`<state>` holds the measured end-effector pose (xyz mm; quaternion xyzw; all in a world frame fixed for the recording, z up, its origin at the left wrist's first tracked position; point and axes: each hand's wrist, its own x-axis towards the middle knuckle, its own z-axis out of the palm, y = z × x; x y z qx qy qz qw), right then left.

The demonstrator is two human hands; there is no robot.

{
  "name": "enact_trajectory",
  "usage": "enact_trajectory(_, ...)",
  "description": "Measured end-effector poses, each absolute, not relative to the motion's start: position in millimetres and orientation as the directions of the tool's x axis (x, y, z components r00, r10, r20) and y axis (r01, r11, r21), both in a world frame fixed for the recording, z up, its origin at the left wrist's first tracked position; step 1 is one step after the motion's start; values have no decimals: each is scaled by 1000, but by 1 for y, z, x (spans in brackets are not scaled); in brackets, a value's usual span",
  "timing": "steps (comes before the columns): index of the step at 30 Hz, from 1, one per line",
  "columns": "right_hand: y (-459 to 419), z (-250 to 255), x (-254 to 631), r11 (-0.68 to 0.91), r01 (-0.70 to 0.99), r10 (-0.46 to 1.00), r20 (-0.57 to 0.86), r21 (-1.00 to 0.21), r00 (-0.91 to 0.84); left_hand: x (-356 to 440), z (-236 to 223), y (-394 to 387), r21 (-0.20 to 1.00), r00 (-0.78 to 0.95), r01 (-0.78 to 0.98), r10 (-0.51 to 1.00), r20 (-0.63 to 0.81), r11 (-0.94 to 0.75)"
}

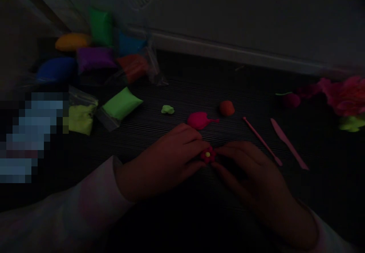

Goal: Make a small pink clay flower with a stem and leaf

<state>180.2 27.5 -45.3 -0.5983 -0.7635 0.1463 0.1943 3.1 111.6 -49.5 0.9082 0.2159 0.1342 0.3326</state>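
Both hands on the mat [159, 139], fingertips pinched from either side on a small red clay flower [207, 155] with a yellow centre. Left hand [162, 162], right hand [251, 173]. Pink blob [199, 120] just beyond, orange ball [227, 108] near it, two pink tools [288, 143] to my right.

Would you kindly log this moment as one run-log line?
left hand: pinching red clay flower | right hand: pinching same flower | nearby: pink clay lump, two pink tools
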Motion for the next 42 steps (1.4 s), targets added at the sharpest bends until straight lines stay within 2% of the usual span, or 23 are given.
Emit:
enact_trajectory(3, 29, -43, 185, 216, 865, 973, 171, -453, -153, 1, -47, 111, 675, 855, 293, 501, 132, -677)
enact_trajectory(8, 46, -45, 192, 82, 974, 924, 382, -211, 5, -2, -47, 114, 637, 748, 320, 600, 285, -701)
enact_trajectory(10, 56, -47, 189, 14, 992, 915, 402, -122, 37, -1, -48, 117, 614, 692, 359, 642, 330, -703)
enact_trajectory(13, 70, -49, 182, -15, 997, 921, 386, -81, 45, 0, -49, 120, 608, 641, 379, 672, 371, -698)
enact_trajectory(16, 81, -51, 177, -7, 990, 929, 366, -143, 60, 2, -49, 122, 623, 596, 378, 695, 402, -685)
enact_trajectory(19, 88, -53, 177, 22, 944, 918, 381, -328, 111, 5, -49, 127, 678, 508, 355, 742, 438, -644)
enact_trajectory(21, 91, -54, 179, 55, 910, 900, 415, -412, 133, 8, -47, 133, 755, 430, 328, 801, 416, -568)
enact_trajectory(24, 92, -49, 178, 114, 864, 856, 490, -490, 165, 17, -40, 141, 899, 359, 211, 886, 294, -384)
enact_trajectory(27, 91, -43, 172, 214, 785, 818, 546, -582, 182, 32, -32, 142, 993, 422, -10, 899, 114, -121)
enact_trajectory(31, 86, -39, 163, 306, 685, 817, 551, -661, 166, 47, -28, 135, 968, 557, -206, 830, -7, 147)
enact_trajectory(35, 83, -38, 158, 314, 649, 839, 522, -693, 151, 44, -34, 137, 910, 597, -273, 797, -93, 311)
enact_trajectory(42, 80, -32, 154, 306, 637, 852, 502, -707, 148, 35, -37, 140, 808, 611, -357, 772, -176, 468)
